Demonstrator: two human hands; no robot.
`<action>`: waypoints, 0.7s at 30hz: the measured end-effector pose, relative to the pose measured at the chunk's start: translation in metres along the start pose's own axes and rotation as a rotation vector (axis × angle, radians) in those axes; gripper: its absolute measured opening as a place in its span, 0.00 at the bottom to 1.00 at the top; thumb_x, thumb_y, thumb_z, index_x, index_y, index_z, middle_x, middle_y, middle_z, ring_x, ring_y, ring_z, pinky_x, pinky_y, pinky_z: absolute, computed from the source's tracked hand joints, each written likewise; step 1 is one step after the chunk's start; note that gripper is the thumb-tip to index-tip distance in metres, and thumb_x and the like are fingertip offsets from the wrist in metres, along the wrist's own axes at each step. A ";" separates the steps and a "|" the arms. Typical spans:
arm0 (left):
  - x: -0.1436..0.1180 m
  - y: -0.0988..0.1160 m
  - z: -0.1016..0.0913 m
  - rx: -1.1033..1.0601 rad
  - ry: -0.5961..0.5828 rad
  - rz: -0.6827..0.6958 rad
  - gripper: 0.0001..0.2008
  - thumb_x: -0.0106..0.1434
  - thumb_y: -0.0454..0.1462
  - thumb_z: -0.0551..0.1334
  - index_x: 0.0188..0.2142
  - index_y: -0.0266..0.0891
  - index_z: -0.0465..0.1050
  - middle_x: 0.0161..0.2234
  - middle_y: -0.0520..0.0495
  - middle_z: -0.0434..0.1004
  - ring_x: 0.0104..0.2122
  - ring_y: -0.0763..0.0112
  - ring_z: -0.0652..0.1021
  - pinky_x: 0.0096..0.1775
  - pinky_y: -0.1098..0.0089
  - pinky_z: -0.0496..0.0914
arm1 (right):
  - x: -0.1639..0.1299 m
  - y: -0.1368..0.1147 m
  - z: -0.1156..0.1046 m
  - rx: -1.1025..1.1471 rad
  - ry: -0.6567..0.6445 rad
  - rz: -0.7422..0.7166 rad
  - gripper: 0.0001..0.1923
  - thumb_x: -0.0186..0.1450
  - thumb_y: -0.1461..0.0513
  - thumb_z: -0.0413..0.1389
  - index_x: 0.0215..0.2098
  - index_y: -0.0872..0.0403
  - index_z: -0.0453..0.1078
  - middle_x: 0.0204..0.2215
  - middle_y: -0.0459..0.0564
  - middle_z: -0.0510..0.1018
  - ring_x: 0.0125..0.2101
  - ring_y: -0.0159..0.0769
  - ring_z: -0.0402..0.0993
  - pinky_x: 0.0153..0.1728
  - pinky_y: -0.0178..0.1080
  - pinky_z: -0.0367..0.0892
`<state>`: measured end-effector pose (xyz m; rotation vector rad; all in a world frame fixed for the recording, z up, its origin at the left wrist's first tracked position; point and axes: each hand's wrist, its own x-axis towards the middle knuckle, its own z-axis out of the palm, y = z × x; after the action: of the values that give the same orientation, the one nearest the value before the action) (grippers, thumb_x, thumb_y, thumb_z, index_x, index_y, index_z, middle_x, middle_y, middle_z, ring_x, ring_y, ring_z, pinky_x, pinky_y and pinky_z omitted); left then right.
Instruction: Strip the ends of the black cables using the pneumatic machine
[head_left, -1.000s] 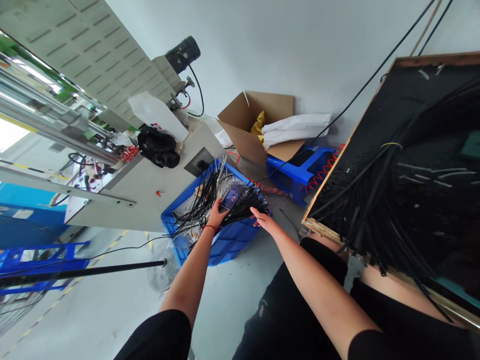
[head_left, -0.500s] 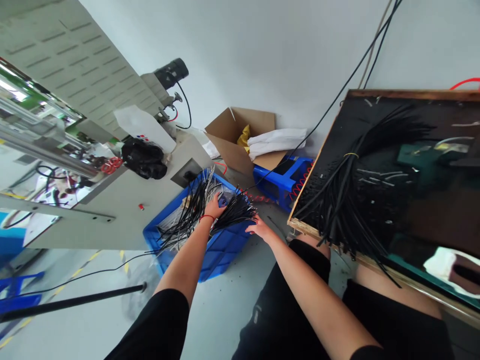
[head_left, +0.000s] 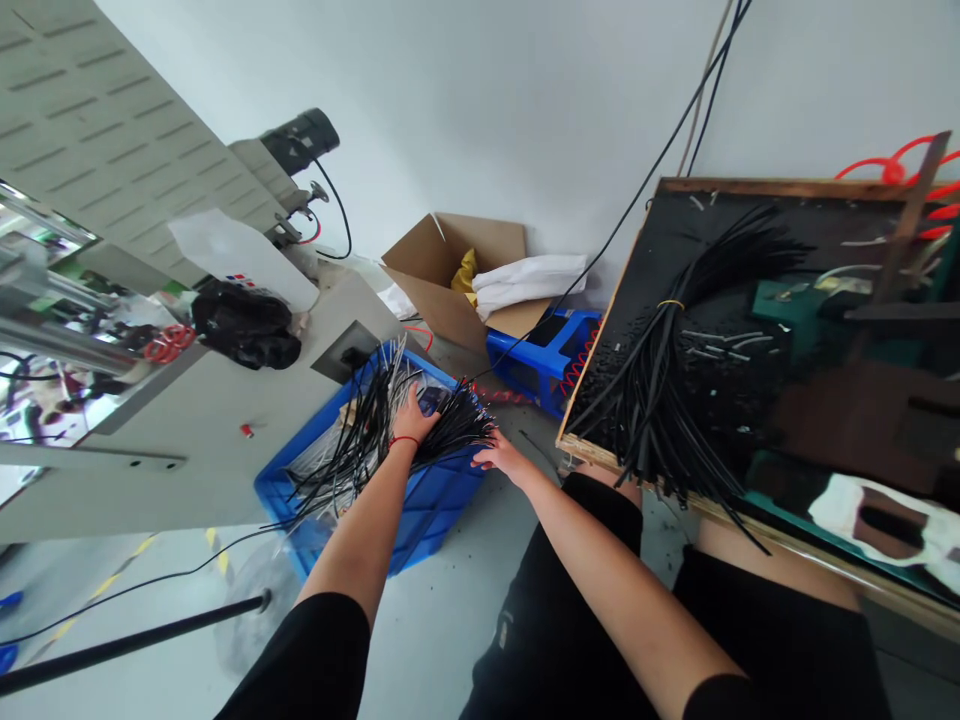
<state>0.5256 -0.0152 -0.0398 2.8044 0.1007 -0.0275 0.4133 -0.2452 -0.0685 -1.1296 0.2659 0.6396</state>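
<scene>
My left hand (head_left: 415, 416) is closed around a bundle of thin black wires (head_left: 459, 418) over the blue crate (head_left: 427, 515). The cut ends of the bundle fan out to the right, towards my right hand (head_left: 501, 456). That hand is beside the wire ends, its fingers apart, with one fingertip at or close to the tips. More loose black and pale wires (head_left: 375, 425) lie in the crate, left of my left hand. A dark bluish object (head_left: 431, 400) shows just behind my left thumb; its kind is unclear.
A tied bundle of black wires (head_left: 652, 380) lies on the wood-edged bench (head_left: 600, 360) at right. Behind the crate are an open carton (head_left: 431, 290) and a blue stool (head_left: 555, 350). A pale machine (head_left: 247, 440) stands left; a black bar (head_left: 135, 640) crosses the lower left.
The view has shifted slightly, so most things appear farther left. My left hand keeps its hold on the wires, and my right hand stays by their ends.
</scene>
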 end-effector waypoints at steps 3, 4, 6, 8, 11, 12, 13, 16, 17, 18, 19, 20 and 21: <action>-0.018 -0.005 -0.009 -0.010 0.065 0.026 0.24 0.72 0.42 0.68 0.65 0.41 0.71 0.65 0.36 0.72 0.58 0.46 0.77 0.56 0.41 0.75 | -0.003 -0.002 0.002 0.041 0.019 0.016 0.19 0.75 0.58 0.63 0.61 0.54 0.72 0.56 0.56 0.79 0.49 0.46 0.81 0.48 0.51 0.80; -0.029 -0.008 -0.012 -0.009 0.086 0.039 0.25 0.72 0.42 0.68 0.65 0.42 0.70 0.66 0.36 0.70 0.60 0.45 0.76 0.57 0.40 0.73 | -0.004 -0.003 0.003 0.057 0.028 0.026 0.19 0.75 0.58 0.63 0.61 0.54 0.72 0.56 0.56 0.79 0.49 0.47 0.81 0.48 0.52 0.80; -0.056 -0.015 -0.019 -0.007 0.100 0.082 0.25 0.72 0.43 0.67 0.66 0.42 0.69 0.68 0.36 0.68 0.62 0.44 0.74 0.59 0.38 0.72 | -0.002 -0.006 0.007 0.086 0.048 0.049 0.19 0.75 0.57 0.62 0.61 0.54 0.72 0.57 0.56 0.78 0.49 0.47 0.81 0.48 0.52 0.80; -0.085 -0.023 -0.024 -0.010 0.054 0.147 0.25 0.72 0.43 0.68 0.66 0.42 0.70 0.67 0.36 0.69 0.62 0.44 0.74 0.59 0.38 0.71 | 0.000 -0.009 0.013 0.101 0.072 0.070 0.19 0.75 0.57 0.62 0.61 0.54 0.72 0.57 0.56 0.78 0.49 0.47 0.81 0.49 0.52 0.80; -0.116 -0.032 -0.026 -0.035 -0.032 0.212 0.24 0.72 0.43 0.68 0.64 0.41 0.71 0.65 0.36 0.72 0.59 0.45 0.76 0.57 0.41 0.74 | 0.000 -0.014 0.016 0.087 0.112 0.081 0.19 0.76 0.57 0.62 0.61 0.54 0.72 0.57 0.56 0.78 0.50 0.47 0.81 0.49 0.53 0.80; -0.121 -0.034 -0.026 -0.045 -0.053 0.214 0.24 0.72 0.43 0.68 0.64 0.41 0.71 0.64 0.37 0.72 0.59 0.46 0.77 0.56 0.41 0.75 | -0.003 -0.015 0.014 0.070 0.125 0.081 0.19 0.76 0.57 0.62 0.61 0.54 0.72 0.57 0.56 0.78 0.50 0.47 0.81 0.49 0.53 0.80; -0.123 -0.036 -0.025 -0.054 -0.069 0.207 0.23 0.72 0.43 0.68 0.64 0.41 0.72 0.63 0.37 0.73 0.58 0.47 0.78 0.55 0.42 0.76 | -0.007 -0.017 0.010 0.048 0.137 0.082 0.19 0.76 0.57 0.62 0.61 0.54 0.72 0.57 0.56 0.78 0.50 0.47 0.81 0.49 0.52 0.80; -0.124 -0.035 -0.022 -0.064 -0.100 0.144 0.22 0.72 0.42 0.68 0.62 0.40 0.72 0.60 0.38 0.76 0.53 0.51 0.80 0.51 0.46 0.78 | -0.024 -0.024 -0.013 -0.046 0.179 0.081 0.19 0.76 0.57 0.62 0.61 0.54 0.72 0.57 0.56 0.78 0.50 0.47 0.81 0.49 0.53 0.80; -0.123 -0.033 -0.022 -0.061 -0.107 0.120 0.21 0.72 0.42 0.68 0.61 0.40 0.73 0.59 0.38 0.77 0.51 0.52 0.81 0.50 0.48 0.79 | -0.031 -0.026 -0.022 -0.081 0.202 0.073 0.19 0.75 0.57 0.62 0.61 0.54 0.72 0.57 0.56 0.78 0.50 0.48 0.81 0.49 0.53 0.80; -0.123 -0.031 -0.023 -0.054 -0.111 0.098 0.20 0.72 0.42 0.68 0.60 0.40 0.74 0.58 0.39 0.78 0.50 0.53 0.81 0.49 0.49 0.79 | -0.037 -0.028 -0.030 -0.115 0.227 0.059 0.19 0.75 0.57 0.62 0.61 0.54 0.72 0.58 0.56 0.78 0.50 0.48 0.80 0.50 0.53 0.79; -0.124 -0.029 -0.025 -0.045 -0.112 0.079 0.19 0.72 0.42 0.68 0.59 0.40 0.74 0.57 0.39 0.78 0.50 0.53 0.82 0.49 0.50 0.79 | -0.042 -0.030 -0.038 -0.148 0.251 0.039 0.19 0.76 0.57 0.62 0.62 0.54 0.72 0.58 0.57 0.78 0.51 0.48 0.80 0.50 0.54 0.79; -0.125 -0.027 -0.027 -0.033 -0.106 0.061 0.18 0.72 0.42 0.68 0.59 0.40 0.75 0.57 0.40 0.78 0.50 0.53 0.82 0.49 0.50 0.79 | -0.048 -0.031 -0.043 -0.181 0.272 0.010 0.18 0.76 0.57 0.61 0.62 0.54 0.72 0.58 0.57 0.78 0.52 0.48 0.80 0.50 0.54 0.79; -0.126 -0.026 -0.031 -0.020 -0.094 0.042 0.17 0.72 0.42 0.68 0.58 0.41 0.76 0.57 0.40 0.78 0.51 0.53 0.81 0.49 0.50 0.79 | -0.053 -0.031 -0.046 -0.213 0.287 -0.017 0.18 0.77 0.57 0.61 0.62 0.54 0.72 0.58 0.56 0.78 0.52 0.48 0.80 0.51 0.54 0.79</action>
<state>0.3978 0.0108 -0.0149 2.7790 0.0191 -0.1476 0.3951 -0.3129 -0.0378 -1.4293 0.4407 0.4975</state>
